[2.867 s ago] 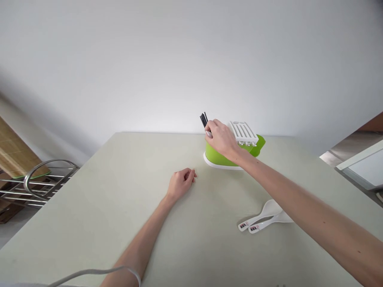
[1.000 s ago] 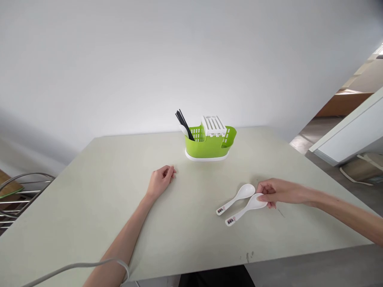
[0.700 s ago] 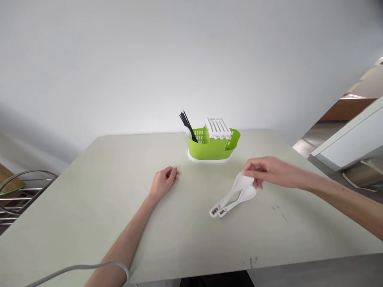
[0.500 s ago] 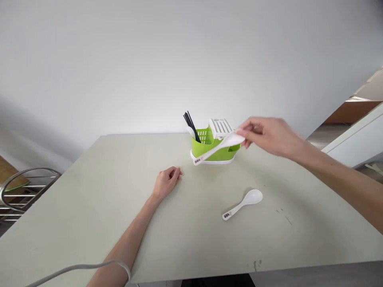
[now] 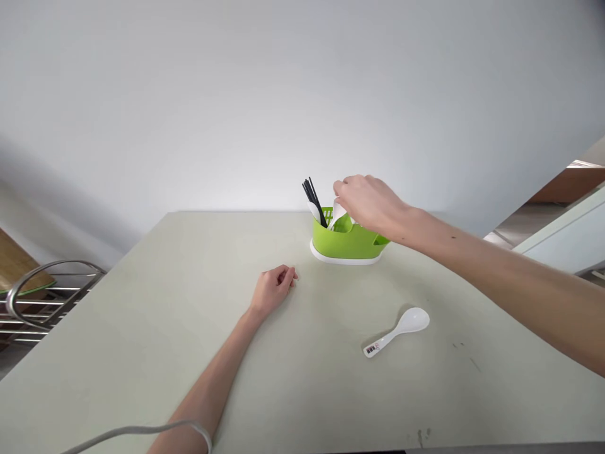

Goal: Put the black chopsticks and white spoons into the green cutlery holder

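Note:
My right hand [image 5: 371, 200] grips a white spoon [image 5: 337, 213] by its bowl end, the handle pointing down into the left part of a green utensil holder [image 5: 345, 244] with a white base. Black chopsticks [image 5: 312, 194] and another white spoon [image 5: 314, 210] lean at the holder's left end. My hand hides most of the holder's white slotted part. Curled and resting on the table in front of the holder, my left hand [image 5: 275, 287] shows nothing in it. A second loose white spoon [image 5: 410, 320] lies on the table, bowl to the right.
The pale table [image 5: 155, 315] meets a plain wall [image 5: 265, 107] behind the holder. A grey cable [image 5: 137, 430] crosses my left forearm. At the far left stands a metal rack [image 5: 33, 315] beside the table.
My right hand has moved left over the holder, and its spoon has swung from slanting in front of it to pointing down inside. The view has shifted slightly.

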Motion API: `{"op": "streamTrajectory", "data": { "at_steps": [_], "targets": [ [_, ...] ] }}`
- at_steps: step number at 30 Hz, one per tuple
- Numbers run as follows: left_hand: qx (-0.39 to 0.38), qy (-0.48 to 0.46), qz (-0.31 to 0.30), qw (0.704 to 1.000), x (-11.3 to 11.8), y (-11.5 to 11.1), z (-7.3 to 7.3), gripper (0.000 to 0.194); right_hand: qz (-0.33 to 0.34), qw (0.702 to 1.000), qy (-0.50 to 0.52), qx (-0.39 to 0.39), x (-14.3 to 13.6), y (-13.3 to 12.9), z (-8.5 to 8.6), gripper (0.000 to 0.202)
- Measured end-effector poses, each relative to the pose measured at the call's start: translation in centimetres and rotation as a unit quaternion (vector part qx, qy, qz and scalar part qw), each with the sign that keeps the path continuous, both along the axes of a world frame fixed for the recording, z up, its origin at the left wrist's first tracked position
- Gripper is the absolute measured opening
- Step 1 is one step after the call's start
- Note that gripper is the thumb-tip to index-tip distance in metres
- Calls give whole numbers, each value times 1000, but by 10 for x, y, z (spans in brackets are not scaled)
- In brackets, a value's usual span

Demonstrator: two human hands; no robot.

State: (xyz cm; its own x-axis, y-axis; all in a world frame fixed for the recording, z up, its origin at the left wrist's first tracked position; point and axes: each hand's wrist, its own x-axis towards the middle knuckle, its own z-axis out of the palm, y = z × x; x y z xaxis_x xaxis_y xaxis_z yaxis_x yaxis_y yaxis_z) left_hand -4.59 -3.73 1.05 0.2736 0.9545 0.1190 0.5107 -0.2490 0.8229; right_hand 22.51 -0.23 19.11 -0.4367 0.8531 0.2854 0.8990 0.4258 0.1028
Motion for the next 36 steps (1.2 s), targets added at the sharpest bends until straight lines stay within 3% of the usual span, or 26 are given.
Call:
{"op": "streamTrajectory", "data": {
  "at_steps": [3, 7, 13, 18, 25, 28, 31, 33, 36],
  "targets": [
    [2, 3, 2, 1000, -1, 2, -3, 48, -52, 996, -71, 4, -23, -2, -3, 21],
    [6, 9, 0, 1000, -2, 4, -5, 48, -58, 991, -117, -25, -46, -4, -6, 20],
    [8, 11, -1, 1000, -2, 4, -3, 47, -51, 992, -108, -40, -58, -1, -10, 28],
    [7, 12, -4, 1000, -1, 4, -4, 49, -55, 996, -57, -52, -53, 3, -15, 23],
    [10, 15, -3, 1000, -2, 6, -5, 48, -27, 995, 77, -66, -30, -10, -25, 34],
    [12, 14, -5, 1000, -1, 6, -6, 47, 46, 989, 116, -76, -11, -36, -33, 31],
    [15, 18, -5, 1000, -1, 4, -4, 48, 104, 979, 96, -144, 13, -72, -45, 27],
    [16, 23, -4, 1000, 0, 3, -2, 47, 101, 976, 63, -184, 33, -94, -57, 32],
    [15, 31, -1, 999, 2, 1, 1, 46, 40, 970, 41, -236, 68, -119, -78, 35]
  ]
}}
